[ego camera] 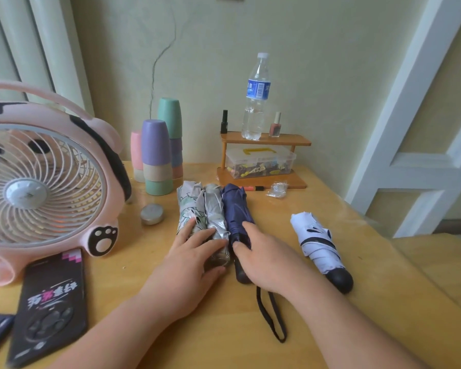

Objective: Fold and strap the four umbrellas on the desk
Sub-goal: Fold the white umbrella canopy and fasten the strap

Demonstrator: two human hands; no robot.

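Three folded umbrellas lie side by side in the middle of the wooden desk [186, 328]: a printed white one [189, 206], a silver-grey one [214, 209] and a navy one [234, 206] whose black wrist loop [272, 315] trails toward me. My left hand [192, 262] lies flat on the printed and silver umbrellas, fingers spread. My right hand [266, 257] rests on the navy umbrella near its handle, thumb against it. A fourth umbrella, white with black marks and a black handle [320, 246], lies apart to the right, untouched.
A pink fan [43, 187] stands at the left, a black phone [51, 310] before it. Stacked pastel cups [157, 155] and a small tin [151, 214] sit behind. A wooden shelf [264, 161] holds a water bottle [256, 97], polish bottles and a plastic box.
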